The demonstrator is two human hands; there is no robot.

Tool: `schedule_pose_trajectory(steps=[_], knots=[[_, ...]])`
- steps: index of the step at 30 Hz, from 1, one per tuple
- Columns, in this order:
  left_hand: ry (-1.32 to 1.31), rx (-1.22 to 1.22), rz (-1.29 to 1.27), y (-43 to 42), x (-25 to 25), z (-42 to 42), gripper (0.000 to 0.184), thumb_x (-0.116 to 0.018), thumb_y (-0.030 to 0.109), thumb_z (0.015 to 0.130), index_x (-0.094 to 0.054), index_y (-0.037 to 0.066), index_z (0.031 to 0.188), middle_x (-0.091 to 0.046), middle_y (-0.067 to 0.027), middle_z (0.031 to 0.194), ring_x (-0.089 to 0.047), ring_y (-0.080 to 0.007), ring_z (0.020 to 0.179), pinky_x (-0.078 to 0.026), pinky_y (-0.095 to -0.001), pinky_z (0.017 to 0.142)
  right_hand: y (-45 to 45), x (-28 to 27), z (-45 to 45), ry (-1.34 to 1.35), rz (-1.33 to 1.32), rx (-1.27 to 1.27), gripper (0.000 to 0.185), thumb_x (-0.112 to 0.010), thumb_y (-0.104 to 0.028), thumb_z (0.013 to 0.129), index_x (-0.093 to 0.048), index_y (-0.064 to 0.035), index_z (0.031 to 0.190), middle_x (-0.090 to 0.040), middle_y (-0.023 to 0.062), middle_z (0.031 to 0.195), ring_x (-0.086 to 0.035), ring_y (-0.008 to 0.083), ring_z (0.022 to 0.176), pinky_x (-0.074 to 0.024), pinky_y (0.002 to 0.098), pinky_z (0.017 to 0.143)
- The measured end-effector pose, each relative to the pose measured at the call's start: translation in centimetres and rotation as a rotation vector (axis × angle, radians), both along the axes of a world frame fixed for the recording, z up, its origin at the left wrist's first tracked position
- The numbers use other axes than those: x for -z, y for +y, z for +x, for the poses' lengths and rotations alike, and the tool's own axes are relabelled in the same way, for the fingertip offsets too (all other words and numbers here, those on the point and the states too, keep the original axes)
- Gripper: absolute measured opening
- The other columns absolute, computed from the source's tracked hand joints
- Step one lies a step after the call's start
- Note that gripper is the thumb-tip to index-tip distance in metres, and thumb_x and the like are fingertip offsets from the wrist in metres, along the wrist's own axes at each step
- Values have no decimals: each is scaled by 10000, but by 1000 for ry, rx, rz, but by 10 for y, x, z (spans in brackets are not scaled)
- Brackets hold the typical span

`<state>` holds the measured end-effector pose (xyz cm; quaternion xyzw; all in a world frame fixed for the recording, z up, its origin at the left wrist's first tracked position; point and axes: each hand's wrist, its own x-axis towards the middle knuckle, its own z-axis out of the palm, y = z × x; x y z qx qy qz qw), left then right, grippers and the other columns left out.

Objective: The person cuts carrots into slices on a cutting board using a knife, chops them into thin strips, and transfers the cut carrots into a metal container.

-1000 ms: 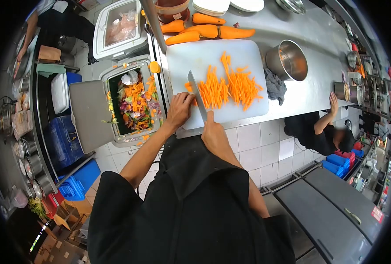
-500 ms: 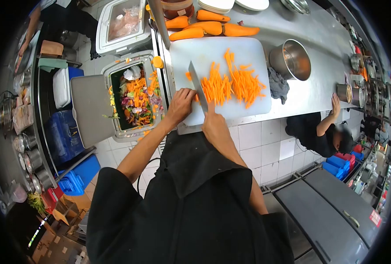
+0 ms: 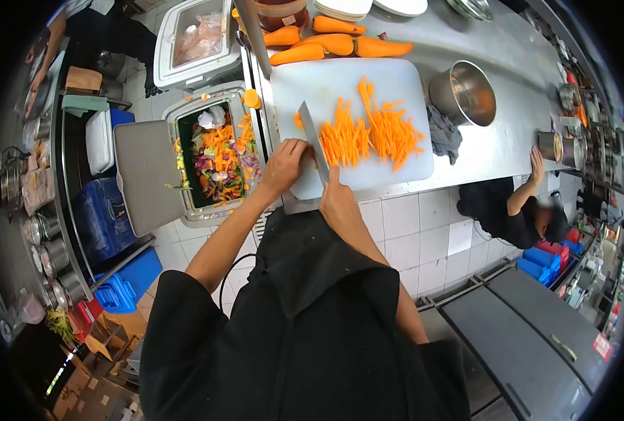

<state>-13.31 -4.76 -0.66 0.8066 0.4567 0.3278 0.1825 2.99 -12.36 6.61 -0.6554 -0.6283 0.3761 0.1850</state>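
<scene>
My right hand (image 3: 340, 203) is closed on the handle of a kitchen knife (image 3: 312, 135), whose broad blade points away from me over the white cutting board (image 3: 396, 71). Curled fingers of my left hand (image 3: 284, 167) press down at the board's left edge, close against the blade. Under those fingertips is a piece of carrot, almost wholly hidden. Right of the blade lie two heaps of carrot strips, a nearer one (image 3: 345, 137) and a farther one (image 3: 394, 135). A small carrot scrap (image 3: 298, 121) sits left of the blade.
Several peeled carrots (image 3: 333, 45) lie behind the board. To its right are a grey cloth (image 3: 444, 133) and a steel pot (image 3: 463, 93). An open bin of vegetable scraps (image 3: 217, 161) stands at left. Another person (image 3: 512, 207) is at the counter's right end.
The knife has shifted slightly left and towards me, with my right hand. The orange seen beside my left fingertips is now mostly out of sight.
</scene>
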Motion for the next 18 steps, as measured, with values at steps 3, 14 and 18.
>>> schedule_pose_trajectory(steps=[3,14,18], knots=[[42,-28,0,9,-5,-6,205,-603,3,830,-609,23,1034,-593,-134,932,-588,-327,917,-488,-423,820,0,2,1,14,78,-22,351,-483,60,851,-340,88,1170,-576,330,630,-590,532,618,-453,602,568],[34,-3,-40,7,0,-4,172,-622,18,852,-618,35,1024,-606,-125,924,-606,-322,892,-498,-420,801,3,-6,7,7,64,-37,281,-497,0,911,-350,39,1147,-577,352,658,-582,547,650,-433,623,589],[13,-12,5,9,1,-5,143,-636,32,869,-622,30,1011,-607,-132,932,-609,-323,902,-500,-417,806,-8,-31,11,6,31,-43,295,-487,57,852,-353,47,1115,-583,349,657,-583,547,646,-447,618,602]])
